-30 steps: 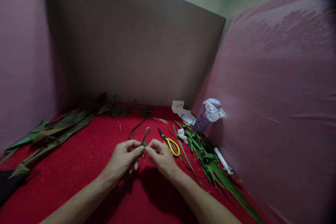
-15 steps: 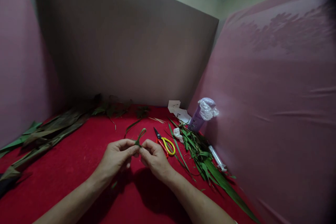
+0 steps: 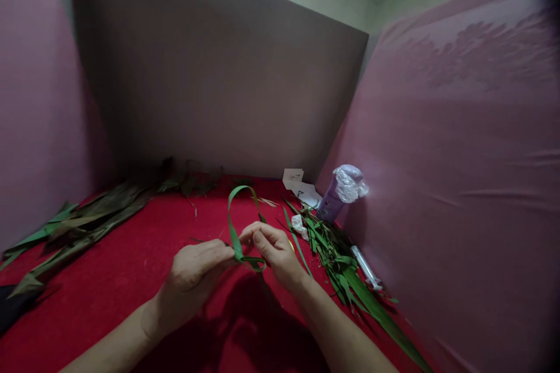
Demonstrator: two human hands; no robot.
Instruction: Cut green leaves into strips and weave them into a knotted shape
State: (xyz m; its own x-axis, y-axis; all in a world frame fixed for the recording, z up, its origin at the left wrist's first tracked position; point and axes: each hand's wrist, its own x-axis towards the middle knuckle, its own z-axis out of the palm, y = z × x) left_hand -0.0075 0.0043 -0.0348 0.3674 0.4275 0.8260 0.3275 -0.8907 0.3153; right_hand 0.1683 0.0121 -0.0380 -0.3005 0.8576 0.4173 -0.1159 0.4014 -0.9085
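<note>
A green leaf strip (image 3: 236,218) arches in a tall loop above the red cloth (image 3: 131,268). My left hand (image 3: 195,274) pinches its lower end between thumb and fingers. Just to the right, my right hand (image 3: 271,250) has its fingers closed on the strip's other side, where a small flat loop lies between both hands. The hands almost touch, low in the middle of the view.
A heap of cut green leaves (image 3: 345,262) lies at the right beside a purple bottle (image 3: 335,198) topped with crumpled plastic. White paper scraps (image 3: 300,183) sit by the back panel. Dark dried leaves (image 3: 87,221) stretch along the left. A clear tube (image 3: 367,268) lies by the pink cloth wall.
The small loop held between my fingertips has been drawn out into a much taller arch. My right hand has risen and now hides the yellow-handled scissors.
</note>
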